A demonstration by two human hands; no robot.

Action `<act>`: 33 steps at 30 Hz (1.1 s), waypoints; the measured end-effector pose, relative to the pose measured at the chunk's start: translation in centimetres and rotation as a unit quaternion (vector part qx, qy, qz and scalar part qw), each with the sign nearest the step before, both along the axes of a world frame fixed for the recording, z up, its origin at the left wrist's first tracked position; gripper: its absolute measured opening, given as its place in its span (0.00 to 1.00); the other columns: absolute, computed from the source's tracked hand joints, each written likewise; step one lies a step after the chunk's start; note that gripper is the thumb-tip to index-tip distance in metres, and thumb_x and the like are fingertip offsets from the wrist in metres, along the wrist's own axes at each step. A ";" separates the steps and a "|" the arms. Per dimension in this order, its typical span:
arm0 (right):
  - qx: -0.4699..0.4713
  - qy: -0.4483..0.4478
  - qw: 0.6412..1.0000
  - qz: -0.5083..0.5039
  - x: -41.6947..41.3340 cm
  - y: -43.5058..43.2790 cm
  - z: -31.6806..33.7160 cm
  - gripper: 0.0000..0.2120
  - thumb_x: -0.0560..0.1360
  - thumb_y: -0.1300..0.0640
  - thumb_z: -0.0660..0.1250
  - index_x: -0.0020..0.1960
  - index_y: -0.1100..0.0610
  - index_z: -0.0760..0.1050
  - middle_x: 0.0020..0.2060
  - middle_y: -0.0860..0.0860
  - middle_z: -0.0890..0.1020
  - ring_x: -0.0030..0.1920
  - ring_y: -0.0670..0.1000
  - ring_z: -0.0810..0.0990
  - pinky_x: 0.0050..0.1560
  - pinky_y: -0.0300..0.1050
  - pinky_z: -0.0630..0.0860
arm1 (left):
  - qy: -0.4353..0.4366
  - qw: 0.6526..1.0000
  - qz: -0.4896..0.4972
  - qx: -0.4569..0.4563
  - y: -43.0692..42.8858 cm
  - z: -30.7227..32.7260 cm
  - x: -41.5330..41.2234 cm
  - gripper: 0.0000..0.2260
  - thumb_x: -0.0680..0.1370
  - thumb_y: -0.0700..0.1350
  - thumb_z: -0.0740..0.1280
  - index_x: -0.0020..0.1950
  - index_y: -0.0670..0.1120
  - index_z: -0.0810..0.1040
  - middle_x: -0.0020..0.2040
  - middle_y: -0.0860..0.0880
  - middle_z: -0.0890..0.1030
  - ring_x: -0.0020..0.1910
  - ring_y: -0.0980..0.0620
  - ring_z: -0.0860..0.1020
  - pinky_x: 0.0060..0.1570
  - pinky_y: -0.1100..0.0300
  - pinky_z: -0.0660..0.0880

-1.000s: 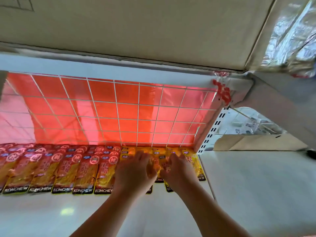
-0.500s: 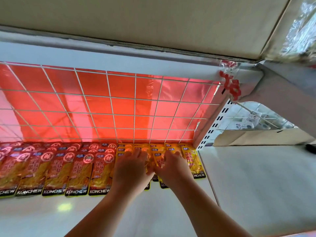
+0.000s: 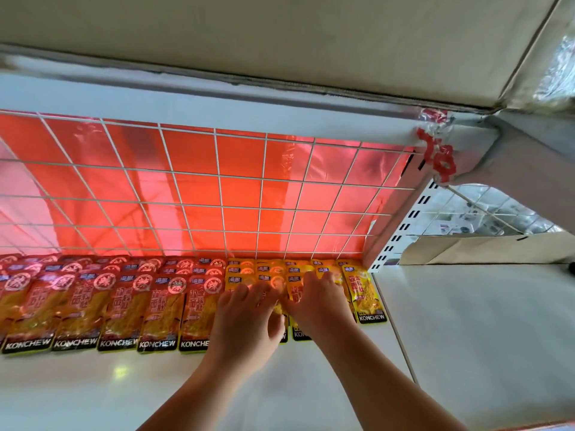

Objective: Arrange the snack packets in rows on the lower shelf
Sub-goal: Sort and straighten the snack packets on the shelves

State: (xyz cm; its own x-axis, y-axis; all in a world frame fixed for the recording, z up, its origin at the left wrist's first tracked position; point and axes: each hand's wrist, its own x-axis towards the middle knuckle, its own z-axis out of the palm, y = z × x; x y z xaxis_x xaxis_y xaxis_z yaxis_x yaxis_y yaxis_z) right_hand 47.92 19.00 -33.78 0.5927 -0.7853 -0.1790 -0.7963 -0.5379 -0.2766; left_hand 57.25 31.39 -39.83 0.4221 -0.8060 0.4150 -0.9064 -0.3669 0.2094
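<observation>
We see the packets (image 3: 124, 309) as glossy plastic film, red and yellow alike, catching the light along soft creases. They lie on a smooth white shelf (image 3: 93, 393), seemingly painted metal, with a bright glint on it, backed by a grid (image 3: 219, 175) of thin white-coated wire and a shiny, wrinkled red foil (image 3: 193, 157). Above us the board (image 3: 280, 35) looks like matt, plain cardboard, and the wrap (image 3: 557, 76) at top right is crinkled clear plastic.
</observation>
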 end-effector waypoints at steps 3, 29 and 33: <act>0.003 0.002 1.000 -0.001 -0.1 0.1 0.0 0.30 0.75 0.31 0.63 0.63 0.54 0.71 0.62 0.59 0.70 0.61 0.63 0.75 0.57 0.55 0.76 | 0.000 1.000 0.002 0.008 0.1 0.0 0.0 0.19 0.71 0.57 0.72 0.60 0.54 0.80 0.54 0.54 0.80 0.52 0.45 0.77 0.49 0.49 0.73; -0.086 -0.184 0.970 0.136 -3.3 0.9 7.5 0.17 0.73 0.49 0.71 0.60 0.50 0.75 0.56 0.51 0.77 0.57 0.55 0.77 0.56 0.49 0.75 | -0.013 0.995 -0.042 -0.091 0.4 10.3 -1.2 0.18 0.74 0.54 0.66 0.63 0.51 0.81 0.56 0.53 0.81 0.53 0.45 0.78 0.51 0.49 0.72; -0.118 -0.291 0.942 0.123 -5.1 2.4 12.5 0.16 0.69 0.51 0.67 0.56 0.53 0.78 0.53 0.52 0.79 0.55 0.57 0.79 0.57 0.53 0.76 | -0.021 0.987 -0.081 -0.135 0.9 16.3 -2.4 0.18 0.74 0.51 0.68 0.63 0.51 0.80 0.56 0.53 0.81 0.55 0.45 0.78 0.53 0.47 0.73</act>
State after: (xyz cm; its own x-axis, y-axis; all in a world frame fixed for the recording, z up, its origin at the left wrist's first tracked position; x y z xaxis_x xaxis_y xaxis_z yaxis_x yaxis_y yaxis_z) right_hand 42.83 21.35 -21.24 0.7063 -0.5883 0.3938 -0.3901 -0.7876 -0.4769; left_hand 54.88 32.28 -23.50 0.2738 -0.7195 0.6383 -0.9588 -0.1519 0.2401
